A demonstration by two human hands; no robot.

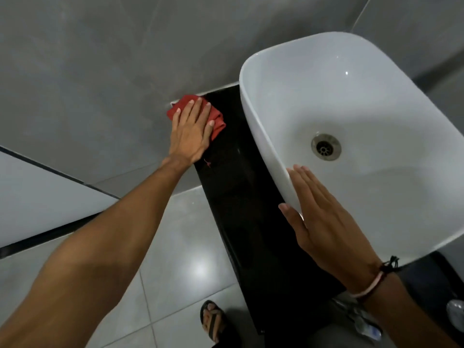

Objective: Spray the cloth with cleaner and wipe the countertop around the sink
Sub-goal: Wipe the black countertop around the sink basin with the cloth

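Grey tiled wall, black countertop (pixel 251 222) at its foot, left hand (pixel 192 131) flat, fingers spread, pressing red cloth (pixel 218 121) onto counter's far corner, white basin sink (pixel 351 116), right hand (pixel 326 222) open against its rim.

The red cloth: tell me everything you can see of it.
The red cloth is soft fabric, bunched and folded into a small pad. It lies flat at the far end of the black countertop, by the grey wall and left of the white sink, apart from the sink. The left hand presses on it palm down, fingers spread. A loose red thread trails near the wrist.
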